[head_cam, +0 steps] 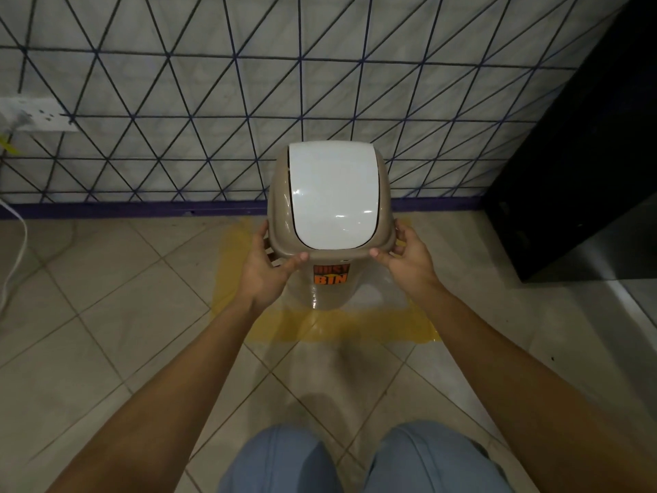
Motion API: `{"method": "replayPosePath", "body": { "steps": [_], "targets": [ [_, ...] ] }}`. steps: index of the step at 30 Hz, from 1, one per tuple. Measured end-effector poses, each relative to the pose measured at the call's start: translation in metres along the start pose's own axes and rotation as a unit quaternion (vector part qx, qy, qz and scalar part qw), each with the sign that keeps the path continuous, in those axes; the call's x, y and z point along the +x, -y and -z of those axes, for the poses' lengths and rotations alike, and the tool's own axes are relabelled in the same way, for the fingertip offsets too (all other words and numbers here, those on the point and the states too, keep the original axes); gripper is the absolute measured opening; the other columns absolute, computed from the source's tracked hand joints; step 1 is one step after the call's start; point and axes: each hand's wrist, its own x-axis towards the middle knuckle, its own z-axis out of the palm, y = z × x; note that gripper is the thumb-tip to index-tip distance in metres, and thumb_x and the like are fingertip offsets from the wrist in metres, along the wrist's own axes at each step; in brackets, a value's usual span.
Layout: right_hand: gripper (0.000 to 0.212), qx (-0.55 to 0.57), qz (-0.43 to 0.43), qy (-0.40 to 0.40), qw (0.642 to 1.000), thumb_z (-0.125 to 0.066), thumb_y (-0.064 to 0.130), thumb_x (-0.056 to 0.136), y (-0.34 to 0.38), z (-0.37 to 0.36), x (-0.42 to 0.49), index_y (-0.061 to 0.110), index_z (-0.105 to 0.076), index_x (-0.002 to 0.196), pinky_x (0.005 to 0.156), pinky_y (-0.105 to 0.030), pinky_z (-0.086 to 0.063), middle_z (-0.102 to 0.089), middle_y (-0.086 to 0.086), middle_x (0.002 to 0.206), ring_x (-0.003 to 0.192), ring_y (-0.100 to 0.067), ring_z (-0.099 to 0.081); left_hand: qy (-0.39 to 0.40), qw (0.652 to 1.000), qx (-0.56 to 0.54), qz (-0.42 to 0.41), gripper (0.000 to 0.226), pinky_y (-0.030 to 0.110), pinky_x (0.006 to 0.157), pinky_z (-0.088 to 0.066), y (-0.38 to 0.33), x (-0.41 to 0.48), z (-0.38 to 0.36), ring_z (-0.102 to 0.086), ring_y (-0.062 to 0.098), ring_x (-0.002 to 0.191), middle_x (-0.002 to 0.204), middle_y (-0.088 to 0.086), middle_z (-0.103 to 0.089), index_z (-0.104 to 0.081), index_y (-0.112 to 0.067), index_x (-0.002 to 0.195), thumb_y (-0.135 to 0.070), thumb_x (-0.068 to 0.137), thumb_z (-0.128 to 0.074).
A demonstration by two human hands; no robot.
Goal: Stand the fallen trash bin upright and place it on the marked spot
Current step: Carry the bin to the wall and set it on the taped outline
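The trash bin (pixel 330 279) is beige plastic with a white swing lid (pixel 334 193) and an orange "DUST BIN" sticker on its front. It stands upright on the tiled floor inside a square of yellow tape (pixel 341 327) next to the wall. My left hand (pixel 270 270) grips the left side of the bin's top rim, thumb on the front edge. My right hand (pixel 409 257) grips the right side of the rim the same way. The far side of the tape square is hidden behind the bin.
A wall with a dark triangle pattern (pixel 177 101) rises just behind the bin. A black cabinet (pixel 583 172) stands to the right. A white wall socket (pixel 39 115) and a white cable (pixel 17 250) are at the left. My knees in blue trousers (pixel 355 460) show at the bottom.
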Motion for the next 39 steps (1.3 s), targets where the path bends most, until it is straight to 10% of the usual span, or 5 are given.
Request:
{"method": "replayPosePath", "body": {
  "steps": [8, 14, 32, 39],
  "targets": [
    [0.071, -0.028, -0.006, -0.007, 1.0, -0.071, 0.008, 0.077, 0.007, 0.0, 0.026, 0.015, -0.036, 0.138, 0.086, -0.019, -0.043, -0.055, -0.003, 0.129, 0.107, -0.013, -0.056, -0.017, 0.999, 0.014, 0.042, 0.091, 0.01, 0.063, -0.046, -0.009, 0.031, -0.008, -0.054, 0.009, 0.1, 0.127, -0.005, -0.048, -0.02, -0.023, 0.147, -0.023, 0.075, -0.075],
    [0.073, -0.05, -0.017, -0.003, 0.999, -0.073, 0.012, 0.075, 0.011, 0.001, 0.052, 0.017, -0.036, 0.137, 0.09, -0.024, -0.042, -0.056, -0.004, 0.128, 0.113, -0.019, -0.055, -0.029, 0.997, 0.024, 0.068, 0.091, 0.041, 0.092, -0.049, -0.016, 0.052, -0.014, -0.052, 0.023, 0.117, 0.139, 0.007, -0.047, -0.02, -0.02, 0.147, -0.018, 0.075, -0.075],
    [0.076, -0.057, -0.028, 0.0, 0.998, -0.074, 0.014, 0.074, 0.015, -0.003, 0.105, 0.018, -0.035, 0.138, 0.098, -0.032, -0.043, -0.055, -0.005, 0.131, 0.116, -0.021, -0.054, -0.041, 0.997, 0.037, 0.063, 0.085, 0.015, 0.073, -0.043, -0.026, 0.098, -0.022, -0.047, 0.011, 0.106, 0.134, 0.004, -0.048, -0.026, -0.017, 0.144, -0.015, 0.075, -0.075],
    [0.07, -0.086, 0.002, 0.014, 0.996, -0.07, 0.014, 0.079, 0.021, -0.002, 0.109, 0.017, -0.035, 0.139, 0.101, -0.034, -0.041, -0.054, -0.005, 0.132, 0.118, -0.022, -0.052, -0.051, 0.996, 0.049, 0.062, 0.085, 0.036, 0.095, -0.045, -0.026, 0.103, -0.025, -0.047, 0.021, 0.12, 0.14, 0.006, -0.044, -0.022, -0.018, 0.145, -0.017, 0.077, -0.073]
  ]
}}
